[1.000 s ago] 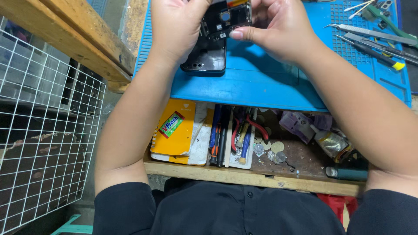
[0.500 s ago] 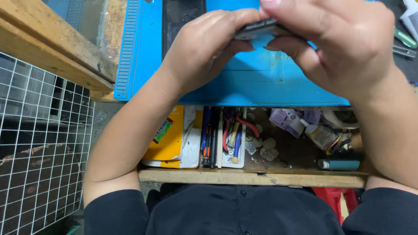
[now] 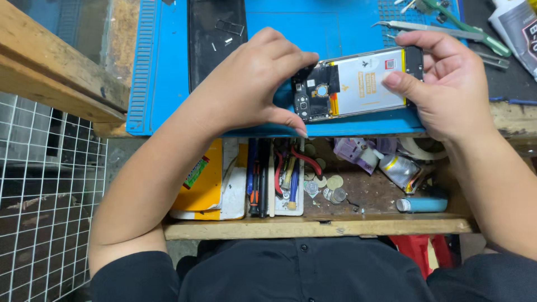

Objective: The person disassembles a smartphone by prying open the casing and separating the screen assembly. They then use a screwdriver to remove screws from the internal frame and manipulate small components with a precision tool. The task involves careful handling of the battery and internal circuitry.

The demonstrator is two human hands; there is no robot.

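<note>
1. Over the blue work mat [image 3: 168, 67], both hands hold an opened phone [image 3: 355, 84] with its back cover off.
2. The phone lies sideways, just above the near edge of the mat. You can see its white battery [image 3: 366, 83] and the dark camera part [image 3: 313, 98].
3. The left hand [image 3: 251, 84] is curled around the camera end. Its thumb is under the phone and its fingers are on top.
4. The right hand [image 3: 447, 84] pinches the other end between thumb and fingers.
5. A black phone cover [image 3: 215, 39] lies flat on the mat, left of the hands.
6. Metal tweezers [image 3: 430, 28] lie at the far right of the mat.
7. Below the mat is an open wooden drawer [image 3: 319, 226]. It has a yellow packet [image 3: 204, 179], screwdrivers [image 3: 257, 179], coins [image 3: 327, 187] and a light blue lighter [image 3: 422, 204] in it.
8. A white wire grid [image 3: 45, 212] stands at the left.
</note>
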